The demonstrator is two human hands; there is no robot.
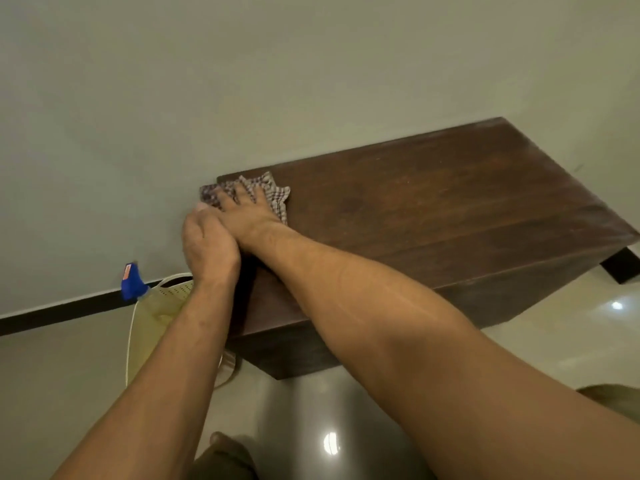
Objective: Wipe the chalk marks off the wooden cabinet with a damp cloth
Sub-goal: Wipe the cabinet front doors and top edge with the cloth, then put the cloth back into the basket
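Brown-and-white checked cloth [273, 194] lies pinned under a person's right hand [247, 216] at the far left corner of a dark wooden cabinet [433, 202], close against a pale grey-green wall [242, 81]. The right hand's fingers [242, 188] are straight and spread, pressing flat on the cloth, with the palm down and the forearm stretched across the cabinet's near left part. The cloth is bunched, and its edges stick out past the fingertips on the far side and to the right.

The left hand [207, 244] sits just beside the right at the cabinet's left edge, its back turned to the camera and touching the right wrist. Its thumb tip meets the cloth's near left edge. Its fingers are hidden, so whether they grasp the cloth or the cabinet edge cannot be told.

A faint pale haze runs along the far and right edges of the cabinet top; whether it is chalk cannot be told.

On the glossy tiled floor [69, 375] to the left, by a black skirting board [69, 311], a blue spray bottle head [131, 282] rises beside a cream bag [156, 313]. Its orange label is too blurred to read.
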